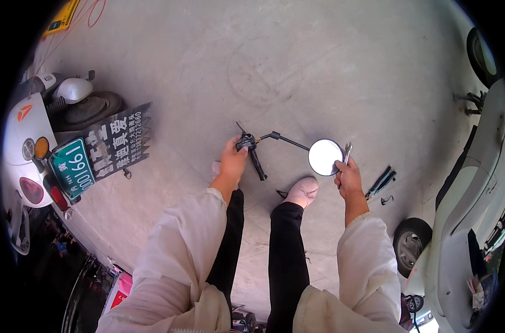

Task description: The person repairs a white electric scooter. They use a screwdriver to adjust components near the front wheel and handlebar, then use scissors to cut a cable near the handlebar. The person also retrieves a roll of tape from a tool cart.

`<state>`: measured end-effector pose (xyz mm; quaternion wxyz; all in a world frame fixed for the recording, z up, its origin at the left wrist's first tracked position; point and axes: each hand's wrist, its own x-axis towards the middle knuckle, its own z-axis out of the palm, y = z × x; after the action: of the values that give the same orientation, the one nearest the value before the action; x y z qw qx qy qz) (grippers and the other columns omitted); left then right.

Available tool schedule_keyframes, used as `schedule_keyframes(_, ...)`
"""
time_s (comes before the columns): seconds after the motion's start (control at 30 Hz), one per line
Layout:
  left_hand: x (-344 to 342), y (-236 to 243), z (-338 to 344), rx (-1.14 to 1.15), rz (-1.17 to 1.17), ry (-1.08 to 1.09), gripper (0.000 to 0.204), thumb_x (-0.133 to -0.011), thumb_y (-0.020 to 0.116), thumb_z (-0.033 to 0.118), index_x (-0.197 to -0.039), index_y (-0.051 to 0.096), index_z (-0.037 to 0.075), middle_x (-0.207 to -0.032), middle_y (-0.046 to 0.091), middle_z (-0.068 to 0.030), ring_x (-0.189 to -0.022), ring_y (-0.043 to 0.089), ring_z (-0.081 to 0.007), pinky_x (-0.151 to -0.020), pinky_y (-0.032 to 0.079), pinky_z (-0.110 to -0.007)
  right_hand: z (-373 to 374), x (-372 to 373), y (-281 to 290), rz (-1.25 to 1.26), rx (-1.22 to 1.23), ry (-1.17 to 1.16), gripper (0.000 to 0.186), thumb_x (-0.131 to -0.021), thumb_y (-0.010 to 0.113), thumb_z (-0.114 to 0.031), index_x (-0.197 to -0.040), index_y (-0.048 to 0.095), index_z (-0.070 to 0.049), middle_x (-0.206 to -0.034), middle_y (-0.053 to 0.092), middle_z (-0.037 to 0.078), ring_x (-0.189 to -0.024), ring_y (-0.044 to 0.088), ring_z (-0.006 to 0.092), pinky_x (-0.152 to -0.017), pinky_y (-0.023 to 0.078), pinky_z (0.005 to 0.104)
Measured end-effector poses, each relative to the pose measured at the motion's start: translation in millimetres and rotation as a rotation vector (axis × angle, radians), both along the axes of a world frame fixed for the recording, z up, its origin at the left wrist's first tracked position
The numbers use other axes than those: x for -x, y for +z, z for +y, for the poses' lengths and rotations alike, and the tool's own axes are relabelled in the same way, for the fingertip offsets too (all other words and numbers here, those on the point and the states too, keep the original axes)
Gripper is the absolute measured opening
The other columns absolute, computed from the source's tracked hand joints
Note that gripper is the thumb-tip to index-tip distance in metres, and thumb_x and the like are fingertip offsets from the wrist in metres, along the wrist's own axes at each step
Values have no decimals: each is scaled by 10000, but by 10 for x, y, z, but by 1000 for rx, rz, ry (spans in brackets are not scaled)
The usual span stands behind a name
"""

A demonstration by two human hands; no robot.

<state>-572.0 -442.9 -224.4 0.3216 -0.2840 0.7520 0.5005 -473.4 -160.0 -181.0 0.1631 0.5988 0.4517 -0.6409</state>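
In front of me, my left hand (233,159) is closed around a black handlebar control with a brake lever (245,141). From it a thin black stem (288,140) runs right to a round mirror (325,157), whose bright glass faces up. My right hand (348,175) grips a metal wrench (348,151) that points upward, and its thumb lies over the mirror's right rim. The mirror, stem and control are joined as one piece, held above the concrete floor.
A white scooter with a green plate (73,168) and a black mud flap (119,140) stands at left. Pale bodywork (458,216) and a small wheel (412,247) are at right. Dark tools (381,182) lie on the concrete floor (297,61). A yellow case (60,19) sits far left.
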Motion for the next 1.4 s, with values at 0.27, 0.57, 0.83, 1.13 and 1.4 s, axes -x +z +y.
schedule_keyframes(0.27, 287, 189, 301, 665, -29, -1043, 284, -725, 676, 249, -905, 602, 41, -938, 627, -174, -898, 591, -362, -754, 471, -411, -29, -267, -268, -83, -234, 153, 243, -855, 452, -64, -1093, 494, -37, -633, 565, 55, -415, 404, 90, -348, 280, 241)
schedule_keyframes(0.57, 521, 126, -239, 521, -88, -1125, 327, -735, 667, 343, -814, 624, 28, -849, 635, -161, -843, 594, -351, -711, 460, -425, -338, -366, -378, -45, -229, 286, 234, -813, 454, -16, -1034, 519, 22, -696, 587, 122, -600, 584, 239, -600, 463, 351)
schedule_keyframes(0.83, 510, 5, -361, 341, 38, -894, 328, -775, 610, 263, -936, 579, -21, -831, 606, -178, -768, 583, -309, -696, 448, -383, -1069, 16, 64, 90, -780, 552, 197, -888, 437, -152, -982, 504, 9, -857, 547, 223, -808, 530, 406, -733, 425, 455)
schedule_keyframes(1.13, 420, -13, -86, 380, 115, -514, 433, -886, 434, 401, -867, 547, -16, -863, 584, -214, -821, 555, -374, -723, 427, -406, -2003, 487, 245, -7, -239, 776, 264, -922, 364, -218, -912, 501, 7, -793, 589, 257, -759, 571, 434, -697, 444, 508)
schedule_keyframes(1.4, 448, -202, -69, 633, 55, -682, 474, -905, 343, 426, -866, 598, 29, -869, 614, -214, -818, 574, -408, -726, 441, -467, -2107, 559, 117, 8, -239, 747, 255, -922, 355, -204, -908, 493, 10, -761, 586, 252, -756, 567, 439, -680, 432, 511)
